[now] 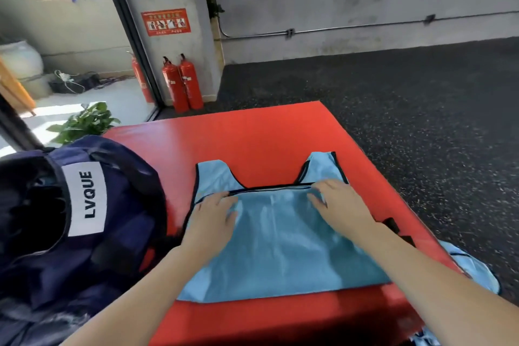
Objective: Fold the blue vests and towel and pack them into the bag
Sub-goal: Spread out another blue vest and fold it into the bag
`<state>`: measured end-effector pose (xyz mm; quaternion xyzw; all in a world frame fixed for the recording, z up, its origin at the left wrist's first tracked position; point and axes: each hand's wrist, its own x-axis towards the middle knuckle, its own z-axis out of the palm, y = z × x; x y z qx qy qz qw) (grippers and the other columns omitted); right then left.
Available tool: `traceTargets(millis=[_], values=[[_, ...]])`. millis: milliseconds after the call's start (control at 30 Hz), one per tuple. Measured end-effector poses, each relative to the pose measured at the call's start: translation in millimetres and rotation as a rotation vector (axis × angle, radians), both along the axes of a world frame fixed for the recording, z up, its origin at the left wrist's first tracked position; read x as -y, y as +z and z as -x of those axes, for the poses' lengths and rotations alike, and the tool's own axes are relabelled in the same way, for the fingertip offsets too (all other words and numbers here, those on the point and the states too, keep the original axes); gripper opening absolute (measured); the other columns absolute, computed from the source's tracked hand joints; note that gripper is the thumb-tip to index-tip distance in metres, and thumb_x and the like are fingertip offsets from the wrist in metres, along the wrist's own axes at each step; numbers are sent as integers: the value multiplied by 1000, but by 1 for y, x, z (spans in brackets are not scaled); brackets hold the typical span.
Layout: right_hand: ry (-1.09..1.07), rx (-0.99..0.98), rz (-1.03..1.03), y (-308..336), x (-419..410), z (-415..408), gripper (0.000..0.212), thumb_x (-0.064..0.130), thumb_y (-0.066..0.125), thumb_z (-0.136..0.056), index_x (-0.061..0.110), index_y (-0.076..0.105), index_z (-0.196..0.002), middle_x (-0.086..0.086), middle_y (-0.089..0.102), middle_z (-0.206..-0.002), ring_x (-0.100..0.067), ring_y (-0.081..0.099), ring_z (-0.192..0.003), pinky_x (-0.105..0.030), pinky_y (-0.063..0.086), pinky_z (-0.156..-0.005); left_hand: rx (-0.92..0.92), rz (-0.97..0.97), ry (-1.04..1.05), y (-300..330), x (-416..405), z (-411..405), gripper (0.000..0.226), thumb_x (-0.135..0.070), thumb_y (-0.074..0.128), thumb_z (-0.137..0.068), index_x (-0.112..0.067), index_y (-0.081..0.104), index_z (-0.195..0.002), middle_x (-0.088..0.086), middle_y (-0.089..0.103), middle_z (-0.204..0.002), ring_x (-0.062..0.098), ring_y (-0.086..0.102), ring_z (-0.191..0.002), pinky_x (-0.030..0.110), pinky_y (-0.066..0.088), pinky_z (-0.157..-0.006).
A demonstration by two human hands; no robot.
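At far left I see the navy LVQUE bag gaping open; I can't tell what's inside. On the red mat, the light-blue vest lies folded once, hem brought up to the neckline, so I judge folding is underway and packing not begun. My left hand and right hand press flat, fingers straight, on that folded edge. Another blue piece hangs off the right edge.

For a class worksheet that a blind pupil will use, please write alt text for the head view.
Two bare hands, left hand and right hand, press flat on a light blue fabric vest spread on a red padded mat. An open navy fabric bag labelled LVQUE sits to the left.
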<state>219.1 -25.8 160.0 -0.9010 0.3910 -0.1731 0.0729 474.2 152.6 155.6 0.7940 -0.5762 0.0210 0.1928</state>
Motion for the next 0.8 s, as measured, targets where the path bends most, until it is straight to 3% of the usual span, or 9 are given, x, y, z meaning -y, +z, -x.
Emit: traceTargets(millis=[67, 133, 200, 333, 567, 700, 800], values=[[38, -110, -43, -10, -13, 0, 54, 60, 42, -99, 23, 57, -137, 5, 54, -142, -20, 43, -136, -39, 33, -114, -36, -209, 3, -6, -2, 12, 58, -63, 35, -98, -33, 45, -147, -1, 33, -159, 24, 25, -149, 45, 18, -121], [20, -198, -78, -20, -23, 5, 71, 74, 29, -95, 30, 40, -151, 9, 34, -158, -17, 23, -149, -45, 18, -123, 43, -313, 15, -12, -8, 18, 86, -83, 8, -84, -38, 25, -155, 1, 16, -166, 23, 8, -154, 50, 8, -123], [9, -222, -103, -25, -28, 11, 81, 80, 19, -92, 33, 26, -157, 9, 20, -165, -17, 9, -154, -50, 8, -124, 70, -339, 19, -17, -17, 21, 89, -84, 1, -82, -40, 12, -158, 4, 6, -168, 25, -2, -155, 53, 2, -123], [11, -267, -128, -25, -43, 23, 92, 87, 8, -84, 35, 11, -160, 8, 5, -168, -19, -3, -155, -53, -1, -125, 70, -381, 31, -16, -35, 26, 83, -82, 7, -87, -41, 2, -159, 4, -5, -168, 26, -13, -154, 54, -5, -123], [6, -301, -130, -18, -81, 39, 96, 88, 5, -81, 34, 8, -161, 6, 4, -169, -23, -2, -155, -55, 0, -124, 91, -422, 14, -13, -69, 42, 83, -83, 5, -86, -42, -5, -158, 4, -10, -168, 27, -17, -153, 56, -7, -122], [-7, -344, -76, -10, -95, 45, 94, 88, 8, -83, 32, 18, -159, 4, 17, -166, -24, 13, -152, -52, 16, -121, 88, -431, 20, -12, -82, 53, 83, -82, 6, -88, -40, -4, -159, 4, -10, -168, 28, -16, -153, 56, -8, -122], [-42, -294, -54, 3, -88, 42, 90, 86, 10, -84, 31, 36, -150, 6, 36, -157, -22, 32, -143, -45, 30, -112, 105, -371, 24, -4, -74, 60, 94, -87, -6, -79, -39, 9, -158, 4, 0, -168, 28, -6, -154, 56, -6, -122]])
